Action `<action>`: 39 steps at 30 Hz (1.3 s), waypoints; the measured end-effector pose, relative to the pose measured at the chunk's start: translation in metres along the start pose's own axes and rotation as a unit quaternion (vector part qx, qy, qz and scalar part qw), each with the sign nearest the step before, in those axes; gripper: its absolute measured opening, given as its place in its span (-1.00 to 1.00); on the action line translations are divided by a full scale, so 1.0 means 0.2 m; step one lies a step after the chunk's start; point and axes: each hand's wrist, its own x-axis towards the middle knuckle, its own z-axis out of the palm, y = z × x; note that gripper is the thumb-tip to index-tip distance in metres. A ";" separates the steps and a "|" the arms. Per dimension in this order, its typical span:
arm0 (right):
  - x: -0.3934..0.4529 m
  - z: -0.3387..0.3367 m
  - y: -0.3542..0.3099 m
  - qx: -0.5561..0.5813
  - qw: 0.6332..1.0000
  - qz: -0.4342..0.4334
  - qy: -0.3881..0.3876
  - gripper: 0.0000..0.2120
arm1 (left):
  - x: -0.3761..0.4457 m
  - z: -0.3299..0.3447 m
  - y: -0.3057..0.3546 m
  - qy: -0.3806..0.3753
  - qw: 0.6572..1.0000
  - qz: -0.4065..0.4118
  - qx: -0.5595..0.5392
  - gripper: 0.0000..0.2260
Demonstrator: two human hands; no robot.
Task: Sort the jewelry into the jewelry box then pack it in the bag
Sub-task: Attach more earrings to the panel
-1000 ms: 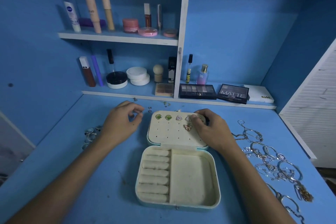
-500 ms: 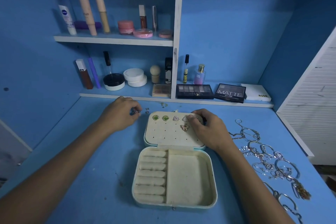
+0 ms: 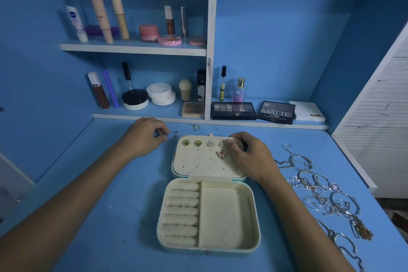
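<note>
Two hands are at work at the far end of the open jewelry box (image 3: 208, 212). The right hand (image 3: 249, 157) rests on the right top corner of the box lid (image 3: 198, 161), fingers curled and pinching a small earring against the perforated lid panel; the earring itself is mostly hidden by the fingertips. The left hand (image 3: 143, 137) lies on the blue table (image 3: 110, 216) just left of the lid, fingertips drawn together on a small stud (image 3: 164, 136); whether the stud is lifted or only touched cannot be told.

On the lid panel, top row, left to right: two green earrings (image 3: 192, 143), then two silver triangular earrings (image 3: 216, 144). Below them, just beside the right thumb, sits a butterfly-shaped earring (image 3: 221, 154).

The box base lies flat, nearer the person, with ring rolls (image 3: 182, 212) on its left side and one open compartment (image 3: 223, 216) on its right, both holding nothing.

Another loose stud (image 3: 175, 133) lies on the table close to the left fingertips, and a few more small pieces (image 3: 196, 127) beyond it. A spread of silver bracelets and chains (image 3: 320, 194) lies on the table to the right of the box, well apart from it.

Shelves (image 3: 132, 48) behind carry cosmetics.
</note>
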 end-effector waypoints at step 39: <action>0.00 0.00 0.00 -0.001 1.000 -0.005 0.003 -0.78 | -0.21 -0.03 0.34 0.023 0.940 -0.045 -0.338 -0.86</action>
